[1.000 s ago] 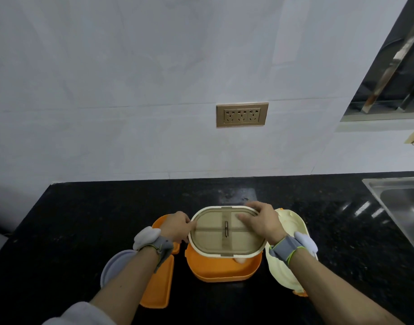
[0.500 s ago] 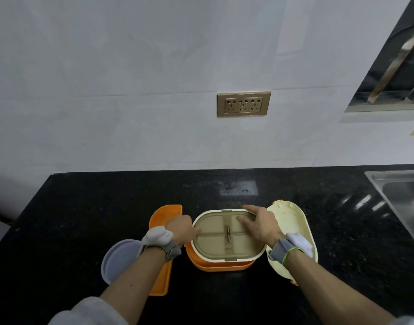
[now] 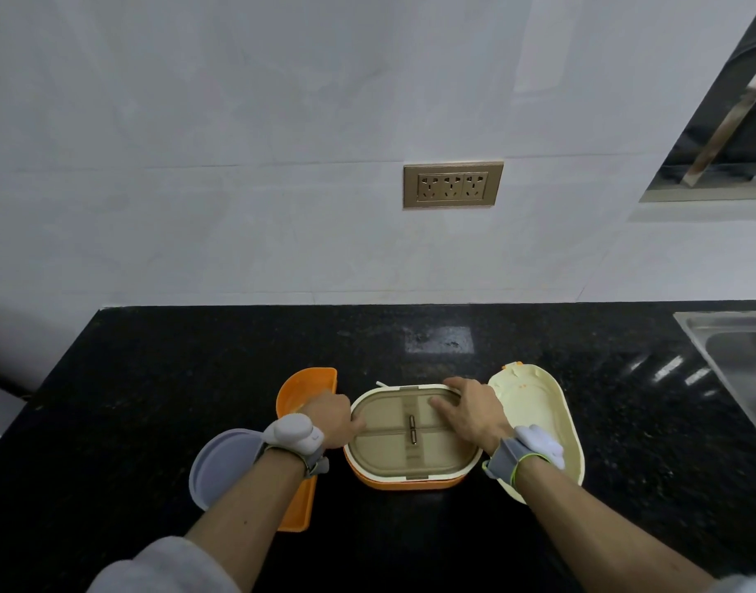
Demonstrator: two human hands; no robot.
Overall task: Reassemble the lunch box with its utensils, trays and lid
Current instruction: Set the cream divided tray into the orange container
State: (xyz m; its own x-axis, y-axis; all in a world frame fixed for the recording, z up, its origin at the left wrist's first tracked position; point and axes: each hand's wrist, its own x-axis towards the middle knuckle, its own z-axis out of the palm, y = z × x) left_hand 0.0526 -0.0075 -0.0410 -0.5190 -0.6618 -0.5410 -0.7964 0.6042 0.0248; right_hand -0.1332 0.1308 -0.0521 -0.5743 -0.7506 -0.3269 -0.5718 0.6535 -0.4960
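Dim, even indoor light with a cool grey cast falls from overhead. The white wall [image 3: 282, 143] is evenly lit with soft, faint mottling. The glossy black tabletop [image 3: 196, 378] shows a pale rectangular glare patch [image 3: 438, 340] near its back edge and small bright streaks [image 3: 667, 370] beside the steel sink [image 3: 740, 357]. Shadows are soft and nearly lost on the dark surface. Wide-angle distortion bends and tilts lines toward the frame edges, most clearly at the right. Focus is fairly sharp in the centre, softer at the corners.

inner lid [image 3: 410, 430] | lowered, now seated on orange base [image 3: 410, 481]
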